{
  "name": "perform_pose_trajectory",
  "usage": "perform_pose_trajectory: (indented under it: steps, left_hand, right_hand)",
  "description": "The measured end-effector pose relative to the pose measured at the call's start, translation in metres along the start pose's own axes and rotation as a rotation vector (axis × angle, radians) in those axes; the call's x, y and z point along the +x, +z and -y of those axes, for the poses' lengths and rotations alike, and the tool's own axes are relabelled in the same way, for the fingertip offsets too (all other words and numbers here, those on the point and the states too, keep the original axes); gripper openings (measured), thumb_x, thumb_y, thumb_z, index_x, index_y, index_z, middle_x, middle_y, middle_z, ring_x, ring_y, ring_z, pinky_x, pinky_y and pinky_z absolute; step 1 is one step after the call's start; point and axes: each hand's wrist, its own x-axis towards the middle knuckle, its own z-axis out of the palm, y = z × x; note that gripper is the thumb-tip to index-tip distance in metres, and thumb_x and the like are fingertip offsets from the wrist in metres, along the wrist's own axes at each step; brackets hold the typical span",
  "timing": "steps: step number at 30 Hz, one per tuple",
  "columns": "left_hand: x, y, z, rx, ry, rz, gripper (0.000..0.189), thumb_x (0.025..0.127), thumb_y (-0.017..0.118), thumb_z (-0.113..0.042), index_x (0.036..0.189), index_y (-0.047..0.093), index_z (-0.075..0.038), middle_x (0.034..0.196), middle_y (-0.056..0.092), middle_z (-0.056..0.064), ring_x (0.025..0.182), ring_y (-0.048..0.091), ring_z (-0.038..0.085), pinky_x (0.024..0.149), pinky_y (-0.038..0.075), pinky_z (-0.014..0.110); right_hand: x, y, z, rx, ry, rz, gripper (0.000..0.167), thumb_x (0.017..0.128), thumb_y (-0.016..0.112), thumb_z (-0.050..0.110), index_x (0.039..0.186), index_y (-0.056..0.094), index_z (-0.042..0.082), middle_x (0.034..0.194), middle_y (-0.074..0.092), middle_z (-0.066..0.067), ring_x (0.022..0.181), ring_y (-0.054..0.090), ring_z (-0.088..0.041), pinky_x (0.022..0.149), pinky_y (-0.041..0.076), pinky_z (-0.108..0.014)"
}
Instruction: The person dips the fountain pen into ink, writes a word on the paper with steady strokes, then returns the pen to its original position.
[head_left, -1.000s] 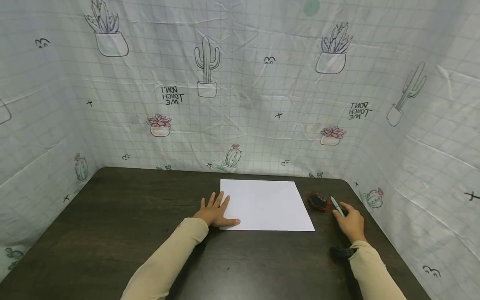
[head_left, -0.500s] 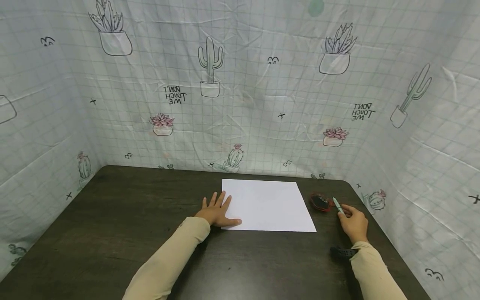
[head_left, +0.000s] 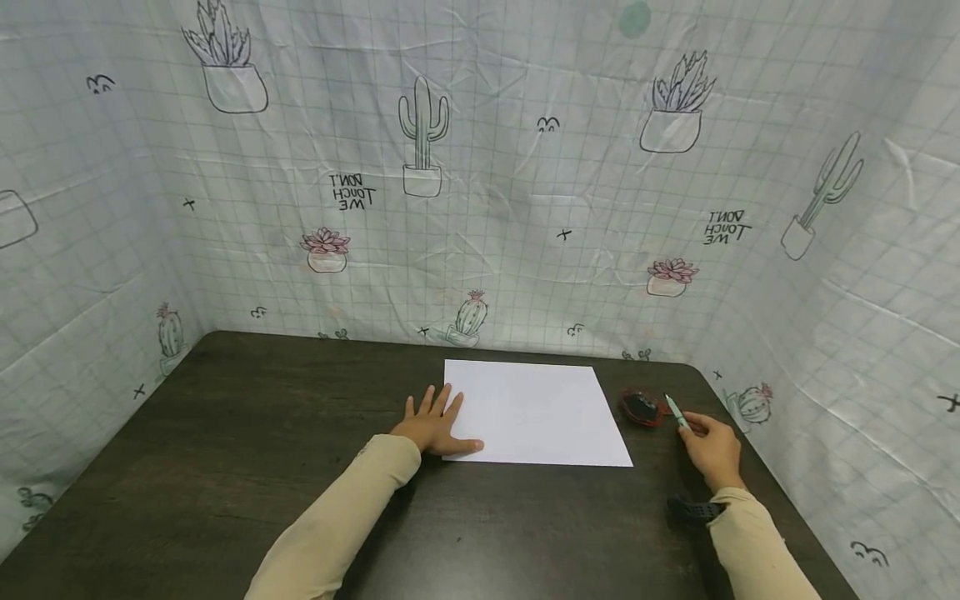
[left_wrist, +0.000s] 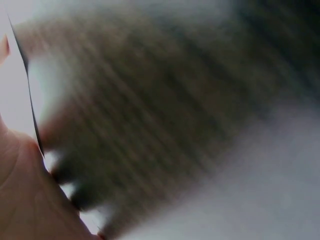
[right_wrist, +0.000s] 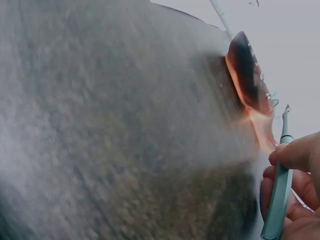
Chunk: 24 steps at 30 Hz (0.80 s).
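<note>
My left hand (head_left: 433,429) lies flat with spread fingers on the left edge of a white sheet of paper (head_left: 536,412), its thumb along the paper's near edge. In the left wrist view only part of the palm (left_wrist: 35,195) shows, beside the blurred table. My right hand (head_left: 711,450) pinches a slim green pen-like tool (right_wrist: 278,200) between thumb and fingers, its narrow pointed metal tip turned away from me. Just left of that tip, on the table, lies a dark rounded object (head_left: 642,407) with a red see-through rim and a handle-like end toward the tool.
The dark wood table (head_left: 247,467) reaches back to a white cloth (head_left: 510,183) printed with cacti, hanging behind and at both sides. A black wristband (head_left: 693,510) sits at the right wrist.
My right hand has shifted slightly to the right with the green tool, whose tip moved a little away from the red-rimmed object. My left hand stays on the paper.
</note>
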Motion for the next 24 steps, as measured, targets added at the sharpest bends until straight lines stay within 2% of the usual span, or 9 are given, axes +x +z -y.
perform_pose_trajectory:
  steps: [3, 5, 8, 10, 12, 17, 19, 24]
  left_hand:
    - [-0.002, -0.001, 0.0, 0.003, -0.003, 0.005, 0.099, 0.083, 0.045, -0.076, 0.156, 0.008, -0.02, 0.162, -0.005, 0.007, 0.147, -0.009, 0.033, 0.113, -0.006, 0.061]
    - [-0.001, 0.0, 0.001, -0.01, 0.005, -0.003, 0.1, 0.082, 0.043, -0.078, 0.156, 0.008, -0.02, 0.162, -0.004, 0.007, 0.147, -0.009, 0.034, 0.112, -0.007, 0.062]
    - [-0.004, -0.002, -0.001, -0.008, 0.001, 0.003, 0.1, 0.083, 0.044, -0.077, 0.156, 0.009, -0.019, 0.162, -0.004, 0.007, 0.147, -0.008, 0.033, 0.112, -0.007, 0.061]
    - [-0.003, -0.002, 0.0, -0.01, -0.002, 0.005, 0.101, 0.082, 0.044, -0.078, 0.156, 0.009, -0.02, 0.162, -0.004, 0.007, 0.147, -0.009, 0.033, 0.112, -0.008, 0.06]
    - [0.0, -0.001, 0.001, 0.0, -0.008, 0.01, 0.102, 0.081, 0.046, -0.078, 0.156, 0.009, -0.019, 0.162, -0.003, 0.007, 0.147, -0.008, 0.033, 0.112, -0.008, 0.06]
    - [0.013, 0.007, 0.008, 0.0, 0.001, 0.013, 0.108, 0.076, 0.043, -0.084, 0.156, 0.005, -0.021, 0.162, -0.007, 0.006, 0.146, -0.012, 0.033, 0.111, -0.01, 0.062]
    - [0.016, 0.009, 0.01, 0.003, 0.001, 0.01, 0.107, 0.077, 0.042, -0.084, 0.156, 0.003, -0.023, 0.161, -0.009, 0.004, 0.146, -0.013, 0.032, 0.111, -0.011, 0.061]
    - [0.023, 0.014, 0.014, 0.019, -0.005, -0.001, 0.105, 0.077, 0.043, -0.083, 0.156, 0.002, -0.026, 0.161, -0.011, 0.002, 0.146, -0.015, 0.031, 0.112, -0.01, 0.061]
  right_hand:
    - [0.0, -0.002, 0.003, 0.005, 0.012, 0.03, 0.032, 0.09, 0.062, 0.009, 0.118, 0.065, -0.005, 0.11, 0.067, -0.024, 0.099, 0.066, -0.039, 0.085, 0.046, -0.051]
    - [-0.001, -0.003, 0.006, 0.006, 0.02, 0.044, 0.032, 0.09, 0.062, 0.01, 0.119, 0.065, -0.004, 0.109, 0.068, -0.023, 0.097, 0.067, -0.036, 0.079, 0.049, -0.046]
    - [-0.002, -0.006, 0.012, 0.023, 0.017, 0.071, 0.033, 0.091, 0.062, 0.009, 0.122, 0.063, -0.002, 0.108, 0.069, -0.022, 0.081, 0.07, -0.019, 0.067, 0.051, -0.03]
    - [-0.003, -0.008, 0.015, 0.071, 0.001, 0.089, 0.035, 0.092, 0.061, 0.007, 0.126, 0.06, -0.001, 0.107, 0.069, -0.023, 0.073, 0.066, -0.004, 0.061, 0.049, -0.019]
    - [-0.004, -0.009, 0.018, 0.143, -0.017, 0.112, 0.038, 0.093, 0.06, 0.004, 0.13, 0.057, 0.0, 0.109, 0.067, -0.025, 0.069, 0.061, 0.005, 0.058, 0.049, -0.013]
    - [-0.004, -0.01, 0.022, 0.362, -0.067, 0.154, 0.041, 0.094, 0.054, -0.005, 0.134, 0.052, -0.004, 0.111, 0.061, -0.031, 0.073, 0.065, 0.003, 0.067, 0.054, -0.015]
    - [-0.004, -0.01, 0.023, 0.444, -0.071, 0.177, 0.04, 0.094, 0.053, -0.006, 0.134, 0.05, -0.008, 0.11, 0.061, -0.026, 0.075, 0.065, 0.002, 0.07, 0.054, -0.016]
    - [-0.004, -0.01, 0.022, 0.702, -0.015, 0.269, 0.042, 0.092, 0.057, -0.006, 0.133, 0.048, -0.013, 0.101, 0.068, 0.005, 0.08, 0.067, -0.001, 0.073, 0.055, -0.018]
